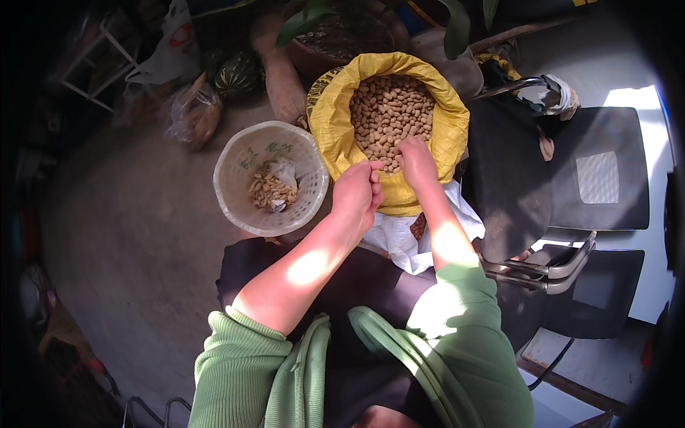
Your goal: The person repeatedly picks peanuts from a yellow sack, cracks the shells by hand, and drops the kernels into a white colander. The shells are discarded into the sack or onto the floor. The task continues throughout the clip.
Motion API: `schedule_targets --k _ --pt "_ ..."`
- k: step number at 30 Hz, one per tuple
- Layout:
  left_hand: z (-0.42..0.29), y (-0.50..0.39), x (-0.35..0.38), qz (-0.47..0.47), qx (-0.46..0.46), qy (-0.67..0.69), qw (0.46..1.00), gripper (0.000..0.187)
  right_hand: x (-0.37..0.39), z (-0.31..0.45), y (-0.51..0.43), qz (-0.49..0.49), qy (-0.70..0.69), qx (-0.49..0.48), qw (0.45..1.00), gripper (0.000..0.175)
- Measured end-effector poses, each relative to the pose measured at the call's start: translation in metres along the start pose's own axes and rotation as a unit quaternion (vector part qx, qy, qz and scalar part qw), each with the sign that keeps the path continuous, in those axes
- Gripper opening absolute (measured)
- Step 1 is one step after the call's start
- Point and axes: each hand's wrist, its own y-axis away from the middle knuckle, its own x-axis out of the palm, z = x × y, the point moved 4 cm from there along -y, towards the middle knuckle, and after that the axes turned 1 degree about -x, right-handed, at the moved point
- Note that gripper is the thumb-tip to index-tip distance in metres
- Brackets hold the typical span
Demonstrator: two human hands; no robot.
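A yellow woven plastic sack [334,134] with its rim rolled down stands in front of me, filled with unshelled peanuts [393,109]. My right hand [416,163] reaches over the near rim, fingertips bent down at the peanuts; whether they pinch one is hidden. Just left of it, my left hand [359,192] hovers at the near rim with its fingers curled in. I cannot see what the curled fingers hide. Beside the sack on the left is a white perforated plastic basket [230,174], holding peanut shells [265,192] and crumpled clear plastic.
White sacking [393,241] lies below the yellow sack. Black chairs [599,166] with metal frames crowd the right side. Behind are a potted plant [348,32], a long tan squash [278,75], a striped green gourd [238,75] and a bagged item [195,112]. Concrete floor [134,224] stretches left.
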Motion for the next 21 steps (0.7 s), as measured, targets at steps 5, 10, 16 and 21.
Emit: schedule_targets --k 5,10,16,21 --pt "-0.006 0.0 0.004 0.033 0.026 -0.005 0.999 0.017 -0.011 0.009 0.014 0.001 -0.483 0.211 0.85 0.018" --pt "-0.005 0.001 0.013 0.097 0.034 -0.055 0.993 0.013 -0.05 0.046 0.046 0.065 -0.705 0.219 0.671 0.024" --pt "0.001 0.003 0.014 0.155 0.023 -0.073 0.985 0.011 -0.073 0.07 0.056 -0.019 -0.685 0.168 0.709 0.025" --pt "-0.005 0.002 0.016 0.19 -0.007 -0.021 0.982 0.014 -0.072 0.076 0.054 -0.038 -0.719 0.12 0.684 0.026"
